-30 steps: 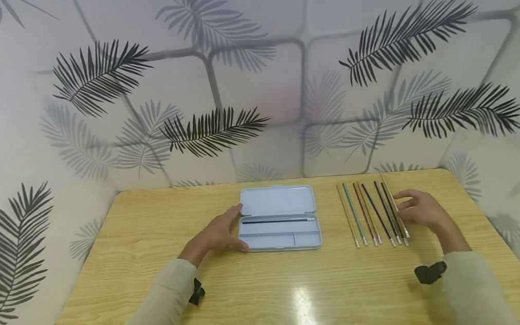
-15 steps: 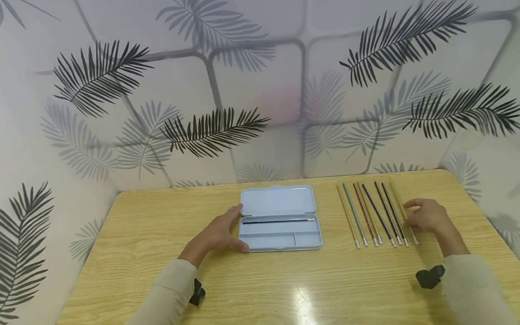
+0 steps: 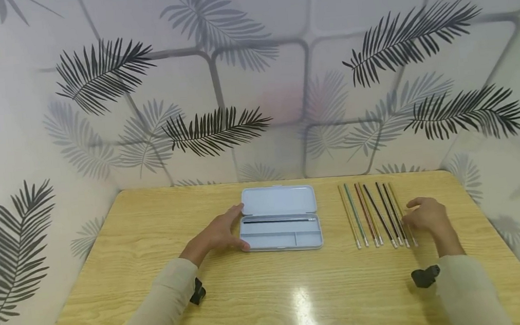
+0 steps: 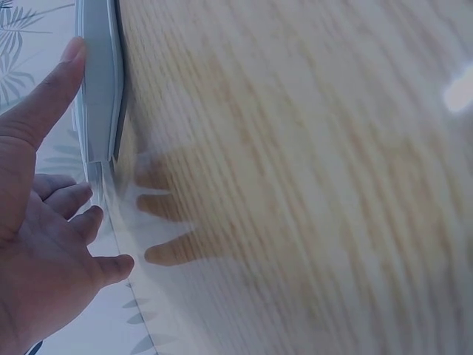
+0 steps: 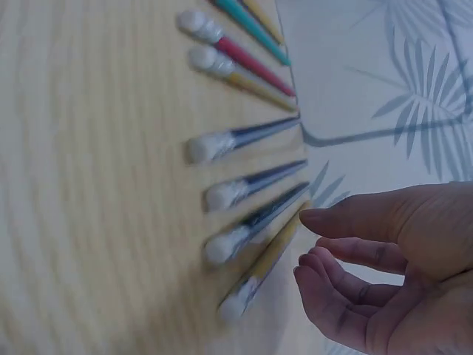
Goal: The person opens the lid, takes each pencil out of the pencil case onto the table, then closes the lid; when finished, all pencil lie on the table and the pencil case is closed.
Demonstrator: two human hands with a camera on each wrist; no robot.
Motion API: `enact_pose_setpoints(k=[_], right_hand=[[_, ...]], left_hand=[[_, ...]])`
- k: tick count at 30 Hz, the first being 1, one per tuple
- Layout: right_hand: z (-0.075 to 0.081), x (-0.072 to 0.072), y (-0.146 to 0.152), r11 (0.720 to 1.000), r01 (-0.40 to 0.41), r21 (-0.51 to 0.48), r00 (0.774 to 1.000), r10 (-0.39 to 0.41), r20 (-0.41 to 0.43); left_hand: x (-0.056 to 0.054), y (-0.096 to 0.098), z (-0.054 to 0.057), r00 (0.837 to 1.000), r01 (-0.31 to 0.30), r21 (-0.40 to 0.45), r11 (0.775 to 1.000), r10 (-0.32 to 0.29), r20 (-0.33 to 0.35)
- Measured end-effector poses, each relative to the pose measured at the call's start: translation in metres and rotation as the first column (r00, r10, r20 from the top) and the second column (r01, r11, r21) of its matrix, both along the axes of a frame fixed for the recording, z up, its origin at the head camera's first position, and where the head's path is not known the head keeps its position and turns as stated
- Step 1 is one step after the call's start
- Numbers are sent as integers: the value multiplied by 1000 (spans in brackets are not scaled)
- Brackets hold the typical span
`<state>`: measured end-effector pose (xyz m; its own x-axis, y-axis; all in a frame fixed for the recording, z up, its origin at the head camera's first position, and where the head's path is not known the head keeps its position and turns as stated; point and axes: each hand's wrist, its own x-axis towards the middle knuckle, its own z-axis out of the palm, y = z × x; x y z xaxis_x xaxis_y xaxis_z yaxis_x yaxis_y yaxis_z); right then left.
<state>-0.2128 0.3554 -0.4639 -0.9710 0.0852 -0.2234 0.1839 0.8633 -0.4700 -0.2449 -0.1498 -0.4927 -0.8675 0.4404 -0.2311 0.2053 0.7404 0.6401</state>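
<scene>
A light blue pencil case (image 3: pixel 271 241) lies open on the wooden table, a dark pencil (image 3: pixel 279 220) in its long rear compartment. My left hand (image 3: pixel 219 231) spans the left end of the case, thumb along the front side and fingers at the back, relaxed in the left wrist view. Right of the case, several pencils lie in a row, eraser ends toward me. My right hand (image 3: pixel 427 216) is beside the rightmost one, a yellow pencil (image 5: pixel 259 274). In the right wrist view its thumb tip overlaps the far part of that pencil, while the other fingers stand apart, loosely bent.
Left of the yellow pencil lie dark pencils (image 3: pixel 389 213), then a red pencil (image 3: pixel 367 212), a teal pencil (image 3: pixel 355 213) and another yellow pencil (image 3: pixel 348 216). A wall with leaf patterns (image 3: pixel 253 80) rises behind the table's back edge.
The rightmost yellow pencil, earlier slanting over its dark neighbour, has moved right to lie beside it. My right hand moved right with it, then its fingers loosened. The left hand has stayed put.
</scene>
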Motion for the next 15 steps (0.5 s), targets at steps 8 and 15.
enact_pose_setpoints(k=[8,15], right_hand=[[10,-11,-62,986,-135,-100,978,117,-174],[-2,-24,-108,923,-307,-235,922,227,-313]], left_hand=[[-1,-1,1,1000,-6,-10,1000,6,-8],[1,0,2,1000,-2,11,1000,2,9]])
